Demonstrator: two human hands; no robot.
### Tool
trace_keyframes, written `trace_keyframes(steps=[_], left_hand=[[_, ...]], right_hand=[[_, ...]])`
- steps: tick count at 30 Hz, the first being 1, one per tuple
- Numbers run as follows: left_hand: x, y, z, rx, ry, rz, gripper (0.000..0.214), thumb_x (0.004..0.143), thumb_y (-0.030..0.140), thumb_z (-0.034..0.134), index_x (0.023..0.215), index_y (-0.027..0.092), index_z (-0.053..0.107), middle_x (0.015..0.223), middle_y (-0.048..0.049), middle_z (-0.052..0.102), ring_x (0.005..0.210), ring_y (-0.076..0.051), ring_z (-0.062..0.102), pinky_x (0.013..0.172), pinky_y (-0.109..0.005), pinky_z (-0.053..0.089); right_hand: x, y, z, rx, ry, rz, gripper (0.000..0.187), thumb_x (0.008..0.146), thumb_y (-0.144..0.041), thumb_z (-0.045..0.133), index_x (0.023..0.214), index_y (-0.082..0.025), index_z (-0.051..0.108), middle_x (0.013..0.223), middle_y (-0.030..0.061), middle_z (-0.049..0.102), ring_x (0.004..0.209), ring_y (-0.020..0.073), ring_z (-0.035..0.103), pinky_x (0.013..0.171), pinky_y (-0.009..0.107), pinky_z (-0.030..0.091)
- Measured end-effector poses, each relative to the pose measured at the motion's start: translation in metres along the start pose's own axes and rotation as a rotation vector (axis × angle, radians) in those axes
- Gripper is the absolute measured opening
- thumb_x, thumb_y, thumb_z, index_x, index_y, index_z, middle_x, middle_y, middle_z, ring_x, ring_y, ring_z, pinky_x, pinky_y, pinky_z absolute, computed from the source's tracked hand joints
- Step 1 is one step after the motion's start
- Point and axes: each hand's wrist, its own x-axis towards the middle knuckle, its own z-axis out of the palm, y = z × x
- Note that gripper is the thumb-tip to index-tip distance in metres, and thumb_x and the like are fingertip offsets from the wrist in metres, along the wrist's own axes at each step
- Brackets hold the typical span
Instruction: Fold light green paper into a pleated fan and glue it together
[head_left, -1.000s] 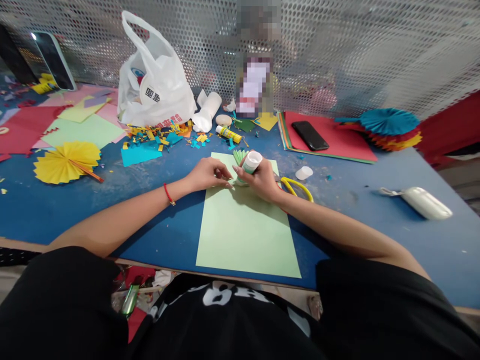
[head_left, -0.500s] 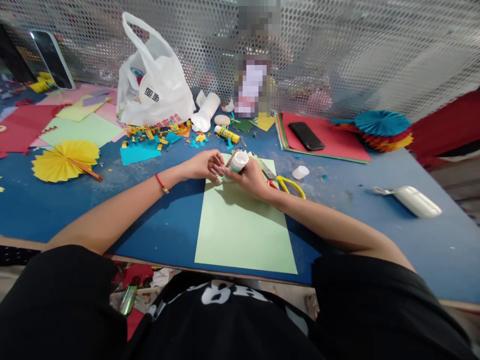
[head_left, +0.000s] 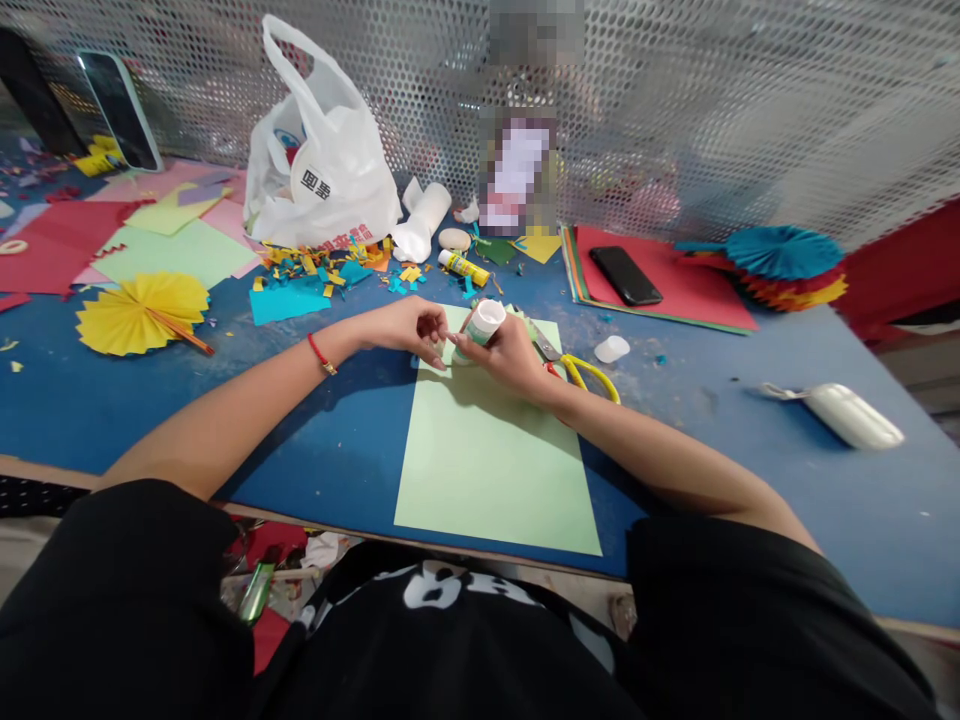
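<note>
A white glue stick (head_left: 487,318) with a partly hidden green label stands tilted in the grip of my right hand (head_left: 514,358), its round end facing up. Just left of it, my left hand (head_left: 412,332) hovers over the paper's top left corner. Its fingers are loosely curled, the thumb apart from them, and nothing visible is held. Both hands are above a light green sheet of paper (head_left: 499,460). Scissors with yellow handles (head_left: 592,375) lie beside my right wrist, their blades partly hidden. A white cap (head_left: 612,348) rests farther right.
Behind are a white plastic bag (head_left: 322,170), paper scraps (head_left: 322,262), a yellow glue stick (head_left: 463,268) and a blurred phone (head_left: 517,175). A yellow paper fan (head_left: 144,315) lies left. Rightward are a black phone (head_left: 625,275) on red paper, stacked paper fans (head_left: 784,255) and a white case (head_left: 853,415).
The view has shifted slightly, so things on the table appear a little farther right. My left hand's fingers have drawn slightly away from the right hand. The glue stick stays in my right hand.
</note>
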Motion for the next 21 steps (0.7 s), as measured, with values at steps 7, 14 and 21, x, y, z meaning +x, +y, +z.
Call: trace_keyframes(steps=[7, 14, 21], left_hand=[[-0.006, 0.004, -0.004, -0.557, 0.013, -0.110, 0.030, 0.059, 0.013, 0.086, 0.072, 0.018, 0.060, 0.075, 0.0017, 0.061, 0.072, -0.012, 0.062, 0.068, -0.026, 0.050], [-0.005, -0.006, -0.006, -0.625, -0.030, -0.095, 0.034, 0.058, 0.006, 0.087, 0.073, 0.017, 0.060, 0.076, 0.0016, 0.068, 0.078, -0.012, 0.072, 0.081, -0.027, 0.059], [-0.004, -0.012, -0.003, -0.561, 0.109, -0.096, 0.055, 0.053, 0.014, 0.102, 0.077, 0.017, 0.052, 0.093, -0.0023, 0.076, 0.082, -0.015, 0.078, 0.075, -0.026, 0.060]], right_hand=[[-0.004, -0.001, 0.000, 0.082, 0.021, -0.020, 0.060, 0.089, -0.082, 0.066, 0.075, -0.024, 0.056, 0.074, 0.0020, 0.058, 0.068, 0.0177, 0.052, 0.064, 0.036, 0.040], [-0.005, 0.003, 0.000, 0.078, 0.032, -0.008, 0.062, 0.089, -0.083, 0.066, 0.073, -0.025, 0.052, 0.073, 0.0016, 0.056, 0.067, 0.0171, 0.050, 0.062, 0.036, 0.039], [-0.006, 0.002, -0.002, 0.097, 0.007, 0.007, 0.060, 0.088, -0.082, 0.067, 0.079, -0.024, 0.057, 0.076, 0.0019, 0.060, 0.067, 0.0171, 0.053, 0.062, 0.036, 0.040]])
